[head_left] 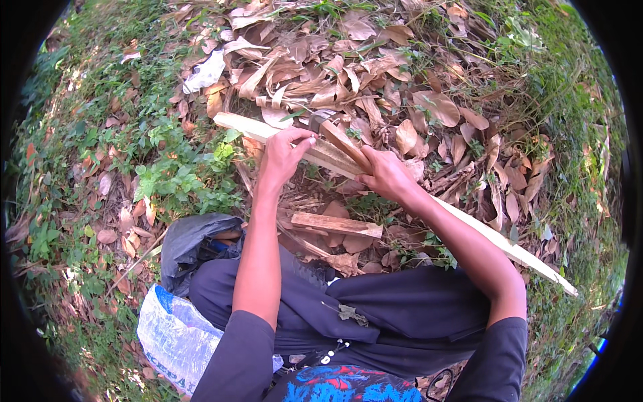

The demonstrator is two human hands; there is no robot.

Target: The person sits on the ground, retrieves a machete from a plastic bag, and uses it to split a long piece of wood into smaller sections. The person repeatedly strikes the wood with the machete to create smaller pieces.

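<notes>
A long pale strip of wood (243, 126) runs diagonally in front of me, from the upper left down past my right forearm. Over its left part, my left hand (284, 153) is closed, thumb and finger pinched together; whatever is between them is too small to make out. My right hand (388, 175) grips the wooden handle of a hammer (345, 144). Its dark head lies at the strip's far edge, just beyond my left fingertips. A short, rough piece of wood (337, 225) rests on the ground nearer to my legs.
Dry brown leaves (335, 70) cover the ground ahead, with green weeds (177, 177) on the left. Beside my left leg sit a dark plastic bag (191, 251) and a white-and-blue sack (175, 338). A whitish scrap (205, 72) lies among the leaves.
</notes>
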